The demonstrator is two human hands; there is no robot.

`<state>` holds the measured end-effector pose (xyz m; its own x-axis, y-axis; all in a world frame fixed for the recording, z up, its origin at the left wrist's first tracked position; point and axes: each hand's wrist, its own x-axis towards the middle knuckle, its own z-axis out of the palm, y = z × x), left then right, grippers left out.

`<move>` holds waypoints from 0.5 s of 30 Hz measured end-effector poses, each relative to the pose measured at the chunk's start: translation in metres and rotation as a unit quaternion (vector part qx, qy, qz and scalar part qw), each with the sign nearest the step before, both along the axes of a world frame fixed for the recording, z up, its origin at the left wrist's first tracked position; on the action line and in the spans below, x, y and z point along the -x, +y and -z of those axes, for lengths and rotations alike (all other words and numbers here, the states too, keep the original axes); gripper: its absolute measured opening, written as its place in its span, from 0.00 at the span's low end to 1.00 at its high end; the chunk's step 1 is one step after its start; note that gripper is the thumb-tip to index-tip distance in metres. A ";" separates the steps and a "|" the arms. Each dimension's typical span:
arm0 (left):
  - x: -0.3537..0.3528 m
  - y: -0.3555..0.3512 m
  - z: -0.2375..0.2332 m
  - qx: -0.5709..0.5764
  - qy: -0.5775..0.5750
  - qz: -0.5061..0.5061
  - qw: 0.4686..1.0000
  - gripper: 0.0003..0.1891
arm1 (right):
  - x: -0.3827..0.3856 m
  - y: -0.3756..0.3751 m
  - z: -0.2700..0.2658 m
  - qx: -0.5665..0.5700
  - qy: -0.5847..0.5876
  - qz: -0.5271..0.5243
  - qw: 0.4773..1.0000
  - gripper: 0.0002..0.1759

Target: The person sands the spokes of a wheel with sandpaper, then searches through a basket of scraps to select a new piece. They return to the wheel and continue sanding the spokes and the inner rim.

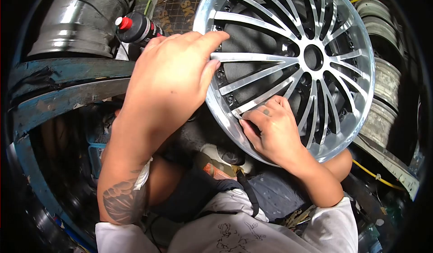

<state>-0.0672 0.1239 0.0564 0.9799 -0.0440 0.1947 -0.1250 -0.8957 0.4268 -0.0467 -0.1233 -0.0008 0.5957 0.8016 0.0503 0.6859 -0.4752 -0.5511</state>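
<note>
A silver multi-spoke wheel rim (pixel 312 58) with dark gaps between its spokes stands tilted in front of me. My left hand (pixel 173 72) is at the rim's left edge, thumb and forefinger on either side of a spoke's outer end; its other fingers are hidden behind the hand. Lower on the rim, my right hand (pixel 273 126) is closed in a pinch at the outer end of a lower-left spoke. Whatever may be between its fingertips is too small to make out.
A dark bottle with a red cap (pixel 135 27) stands behind my left hand. Large metal rims (pixel 74 20) lie at the upper left, above a blue metal frame (pixel 67 74). More rims (pixel 381 79) are stacked at the right, near a yellow hose (pixel 379 177).
</note>
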 end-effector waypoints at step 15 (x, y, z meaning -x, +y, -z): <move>0.002 0.003 -0.001 -0.003 -0.010 0.017 1.000 0.21 | 0.000 0.007 -0.001 -0.001 -0.004 0.010 1.000 0.06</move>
